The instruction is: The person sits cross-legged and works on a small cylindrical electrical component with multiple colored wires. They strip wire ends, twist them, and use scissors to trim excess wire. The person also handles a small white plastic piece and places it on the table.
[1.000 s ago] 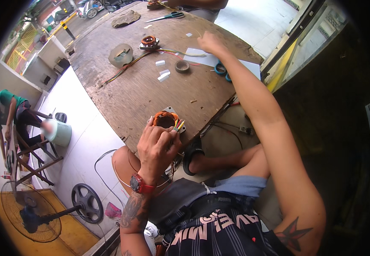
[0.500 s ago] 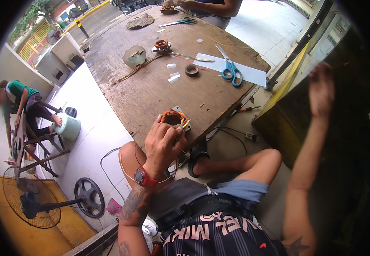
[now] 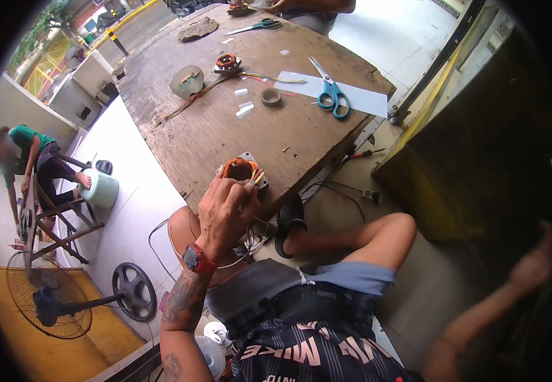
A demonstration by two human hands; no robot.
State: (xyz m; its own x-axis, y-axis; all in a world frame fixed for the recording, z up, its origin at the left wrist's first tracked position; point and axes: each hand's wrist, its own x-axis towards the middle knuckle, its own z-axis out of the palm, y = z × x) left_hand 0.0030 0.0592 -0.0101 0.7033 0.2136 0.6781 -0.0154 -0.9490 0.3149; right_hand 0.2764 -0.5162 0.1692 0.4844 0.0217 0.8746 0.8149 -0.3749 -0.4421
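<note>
At the table's near edge my left hand (image 3: 220,207) is closed on a motor stator (image 3: 239,167), a ring of orange copper windings on a pale metal frame. Short coloured lead wires (image 3: 257,177) stick out beside my fingertips, and part of the stator is hidden under the hand. My right hand (image 3: 535,260) is far out at the right, away from the table and beside a dark panel. Motion smears its fingers, so its grip does not show.
On the wooden table (image 3: 180,149) lie a second stator (image 3: 227,62), a round translucent disc (image 3: 187,83), long wires, a tape roll (image 3: 271,97), teal-handled scissors (image 3: 333,99) on white paper, and a stone (image 3: 197,29). A standing fan (image 3: 50,296) and a seated person (image 3: 37,146) are at left.
My right hand has swung down and farther right, away from the table. The left hand keeps its hold on the stator. The whole view has shifted slightly.
</note>
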